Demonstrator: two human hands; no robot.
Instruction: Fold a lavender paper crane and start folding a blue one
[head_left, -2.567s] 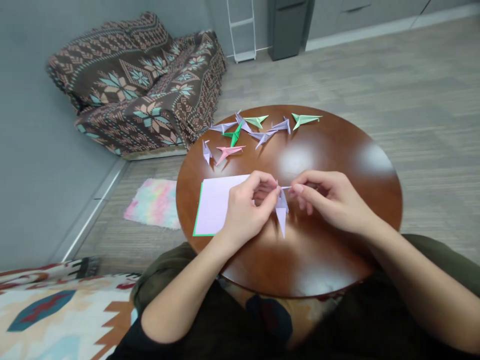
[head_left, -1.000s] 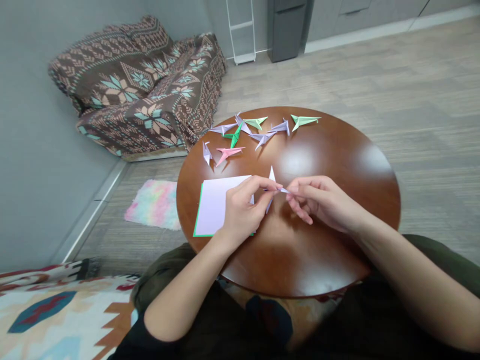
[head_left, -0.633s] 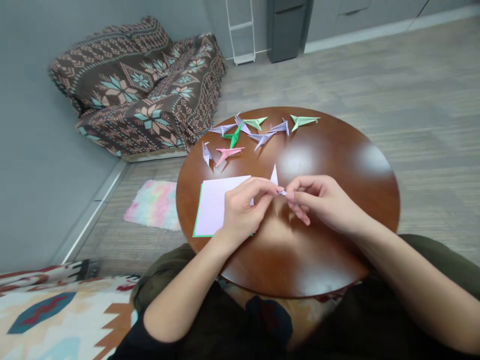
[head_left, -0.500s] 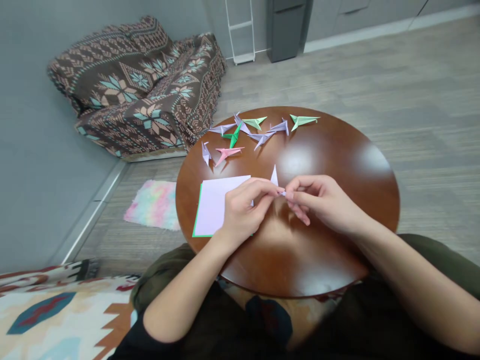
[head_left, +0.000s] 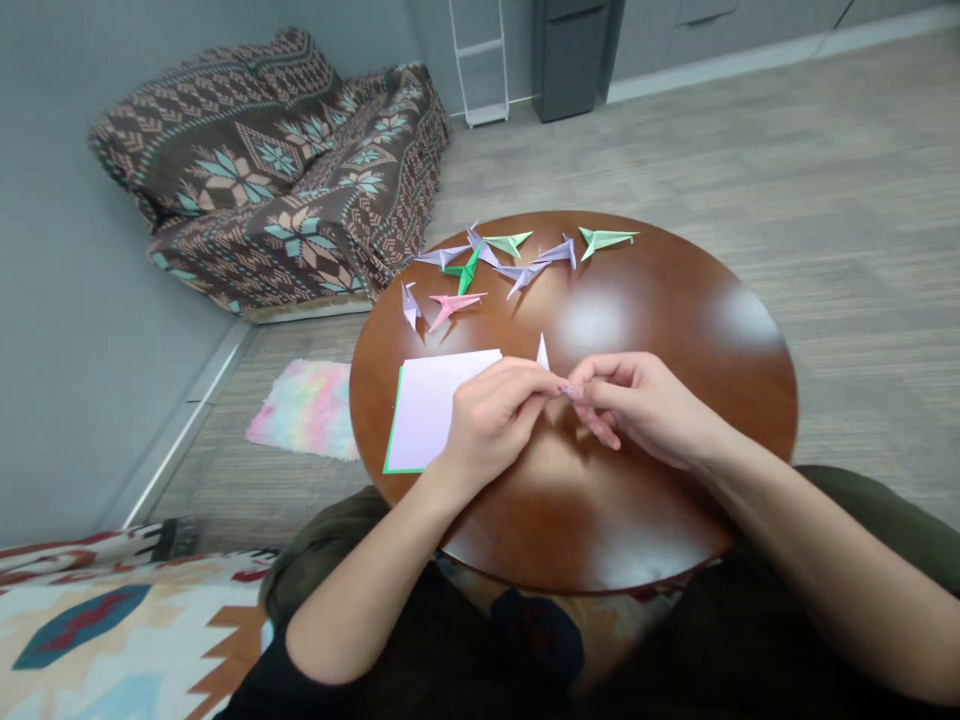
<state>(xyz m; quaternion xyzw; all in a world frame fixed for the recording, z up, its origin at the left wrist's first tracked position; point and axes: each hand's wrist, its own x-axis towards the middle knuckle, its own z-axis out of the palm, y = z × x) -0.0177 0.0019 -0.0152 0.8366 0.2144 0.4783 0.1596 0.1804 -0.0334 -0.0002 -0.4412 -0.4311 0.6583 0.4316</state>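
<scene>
Between my hands is a small piece of folded lilac paper (head_left: 542,352), one pointed tip standing up behind my fingers. My left hand (head_left: 501,405) pinches it from the left, and my right hand (head_left: 626,400) pinches it at the right, fingertips nearly meeting. The rest of the folded piece is hidden by my fingers. Under and beside my left hand lies a stack of square paper (head_left: 435,400), pale lilac on top with a green edge below. Beyond my hands sit a pink paper crane (head_left: 454,306), a dark green paper crane (head_left: 465,270) and several lilac and pale green ones.
The round brown wooden table (head_left: 675,330) stands in front of my knees. Past it is a sofa (head_left: 300,190) under a patterned cover. A pastel fluffy mat (head_left: 304,410) lies on the floor, and a white rack (head_left: 484,80) stands by the wall.
The upright tip of the folded lilac paper has shifted slightly left and looks narrower. Both hands keep their pinch in nearly the same place.
</scene>
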